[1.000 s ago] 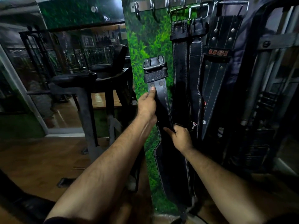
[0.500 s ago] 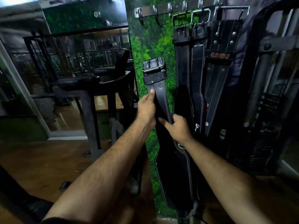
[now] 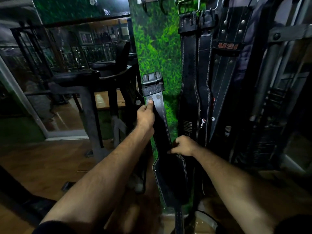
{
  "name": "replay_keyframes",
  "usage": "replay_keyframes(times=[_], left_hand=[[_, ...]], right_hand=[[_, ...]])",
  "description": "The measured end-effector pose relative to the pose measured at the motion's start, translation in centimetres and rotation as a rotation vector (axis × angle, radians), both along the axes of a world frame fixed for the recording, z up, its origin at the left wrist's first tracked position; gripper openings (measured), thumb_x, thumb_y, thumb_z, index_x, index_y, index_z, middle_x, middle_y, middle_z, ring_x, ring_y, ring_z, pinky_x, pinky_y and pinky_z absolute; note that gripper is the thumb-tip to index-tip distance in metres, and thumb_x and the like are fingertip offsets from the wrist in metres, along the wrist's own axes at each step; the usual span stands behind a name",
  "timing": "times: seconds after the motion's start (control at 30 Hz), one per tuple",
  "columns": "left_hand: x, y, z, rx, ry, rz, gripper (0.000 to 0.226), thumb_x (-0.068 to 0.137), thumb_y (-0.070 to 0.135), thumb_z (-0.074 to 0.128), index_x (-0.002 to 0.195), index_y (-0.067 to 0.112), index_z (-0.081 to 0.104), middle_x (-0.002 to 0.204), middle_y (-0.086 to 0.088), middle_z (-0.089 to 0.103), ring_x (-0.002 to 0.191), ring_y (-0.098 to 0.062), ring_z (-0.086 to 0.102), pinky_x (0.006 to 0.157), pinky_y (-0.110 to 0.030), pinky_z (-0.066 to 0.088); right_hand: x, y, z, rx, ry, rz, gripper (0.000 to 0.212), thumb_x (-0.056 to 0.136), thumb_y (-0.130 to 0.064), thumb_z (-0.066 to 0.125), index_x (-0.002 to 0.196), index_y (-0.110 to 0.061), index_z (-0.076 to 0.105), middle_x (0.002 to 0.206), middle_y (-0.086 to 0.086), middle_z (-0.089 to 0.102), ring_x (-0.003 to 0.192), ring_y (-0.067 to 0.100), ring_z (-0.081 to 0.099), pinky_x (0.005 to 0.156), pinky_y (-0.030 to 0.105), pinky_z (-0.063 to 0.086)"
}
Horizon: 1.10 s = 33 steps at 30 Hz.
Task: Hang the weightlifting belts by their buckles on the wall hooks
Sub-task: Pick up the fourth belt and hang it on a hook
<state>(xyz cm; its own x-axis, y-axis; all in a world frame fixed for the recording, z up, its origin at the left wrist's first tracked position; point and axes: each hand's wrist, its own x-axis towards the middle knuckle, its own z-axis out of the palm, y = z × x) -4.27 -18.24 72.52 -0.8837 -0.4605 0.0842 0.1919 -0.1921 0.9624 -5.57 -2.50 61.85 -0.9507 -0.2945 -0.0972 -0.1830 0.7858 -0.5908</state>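
I hold a black leather weightlifting belt (image 3: 166,176) upright in front of the green wall panel, its metal buckle (image 3: 151,79) at the top, well below the hooks. My left hand (image 3: 146,115) grips the strap just under the buckle, thumb pressed near the rivets. My right hand (image 3: 183,146) pinches the belt's right edge where it widens. A metal hook rail (image 3: 152,0) runs along the top; two free hooks (image 3: 145,6) hang at its left. Three black belts (image 3: 189,68) hang by their buckles to the right, one marked USI (image 3: 228,46).
A padded gym bench (image 3: 79,78) on a dark steel frame stands to the left, in front of a mirror wall. Dark machine frames (image 3: 276,81) crowd the right side. The floor (image 3: 42,166) is wood.
The view has tilted down, so the hook rail sits at the top edge. My right hand slid lower along the belt's edge. My left hand keeps its grip under the buckle.
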Motion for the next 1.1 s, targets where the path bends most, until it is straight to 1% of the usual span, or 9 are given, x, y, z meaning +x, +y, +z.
replay_keyframes(times=[0.13,0.2,0.37,0.5,0.63,0.73,0.9,1.0,1.1], left_hand=[[0.1,-0.8,0.5,-0.011,0.049,0.010,0.038,0.096,0.037,0.059,0.065,0.023,0.042,0.070,-0.006,0.043,0.072,-0.020,0.041,0.067,-0.033,0.034],[0.0,-1.2,0.9,-0.043,0.074,0.010,0.041,0.098,0.034,0.057,0.065,0.024,0.036,0.064,0.000,0.033,0.064,-0.016,0.034,0.061,-0.032,0.028],[-0.2,-2.4,1.5,-0.056,0.131,-0.039,0.039,0.097,0.030,0.058,0.064,0.024,0.040,0.064,0.001,0.038,0.066,-0.018,0.037,0.062,-0.032,0.030],[0.2,-3.0,1.8,-0.092,0.147,-0.123,0.036,0.091,0.037,0.062,0.065,0.025,0.041,0.061,0.002,0.036,0.059,-0.013,0.033,0.057,-0.033,0.026],[0.9,-3.6,2.3,-0.069,0.112,-0.209,0.031,0.094,0.018,0.061,0.067,0.022,0.046,0.053,0.010,0.050,0.050,-0.004,0.046,0.054,-0.024,0.037],[1.3,-4.4,3.0,-0.103,0.163,-0.169,0.021,0.090,0.008,0.059,0.074,0.019,0.052,0.065,0.007,0.058,0.060,-0.004,0.052,0.061,-0.021,0.042],[0.7,-6.4,5.9,-0.185,0.299,-0.166,0.031,0.087,0.018,0.058,0.118,0.022,0.053,0.100,-0.002,0.059,0.080,-0.013,0.058,0.065,-0.030,0.049],[-0.3,-6.8,7.7,-0.363,0.418,-0.242,0.051,0.092,0.009,0.057,0.142,0.014,0.046,0.124,-0.002,0.063,0.100,-0.004,0.065,0.091,-0.026,0.053],[-0.7,-6.0,9.3,-0.454,0.467,-0.291,0.059,0.090,0.011,0.055,0.148,0.016,0.043,0.147,-0.011,0.053,0.135,-0.022,0.052,0.115,-0.041,0.042]], right_hand=[[0.9,-1.8,5.0,-0.633,-0.164,0.019,0.025,0.087,-0.019,0.074,0.109,-0.015,0.064,0.100,0.001,0.068,0.088,0.011,0.061,0.071,0.030,0.046],[1.2,-2.9,8.3,-0.780,-0.143,-0.014,0.034,0.095,-0.004,0.059,0.126,-0.017,0.056,0.105,0.000,0.064,0.084,0.006,0.058,0.070,0.024,0.046],[1.2,-5.3,14.4,-1.059,0.044,-0.120,0.049,0.099,-0.014,0.056,0.146,-0.016,0.045,0.101,0.001,0.060,0.082,0.007,0.054,0.070,0.027,0.046],[1.5,-7.1,18.4,-1.039,0.144,-0.078,0.077,0.087,-0.035,0.075,0.150,-0.013,0.036,0.152,0.009,0.044,0.139,0.024,0.045,0.110,0.044,0.040],[1.1,-7.6,19.3,-1.059,0.171,-0.050,0.033,0.090,-0.007,0.069,0.119,-0.012,0.055,0.116,0.009,0.070,0.097,0.016,0.068,0.076,0.029,0.058],[1.0,-8.2,19.5,-1.023,0.195,-0.040,0.037,0.091,0.004,0.063,0.122,-0.014,0.054,0.109,0.005,0.069,0.085,0.008,0.066,0.057,0.017,0.052],[1.2,-8.3,20.2,-1.008,0.236,-0.057,0.047,0.091,0.005,0.061,0.131,-0.015,0.049,0.115,0.004,0.068,0.086,0.007,0.066,0.055,0.015,0.051],[0.9,-8.0,20.5,-1.007,0.286,-0.055,0.048,0.091,0.003,0.061,0.133,-0.017,0.048,0.115,0.002,0.068,0.093,0.012,0.066,0.061,0.021,0.052],[0.6,-8.0,20.7,-1.024,0.349,-0.086,0.049,0.092,-0.003,0.059,0.137,-0.018,0.047,0.124,0.008,0.066,0.098,0.020,0.066,0.064,0.033,0.056]])
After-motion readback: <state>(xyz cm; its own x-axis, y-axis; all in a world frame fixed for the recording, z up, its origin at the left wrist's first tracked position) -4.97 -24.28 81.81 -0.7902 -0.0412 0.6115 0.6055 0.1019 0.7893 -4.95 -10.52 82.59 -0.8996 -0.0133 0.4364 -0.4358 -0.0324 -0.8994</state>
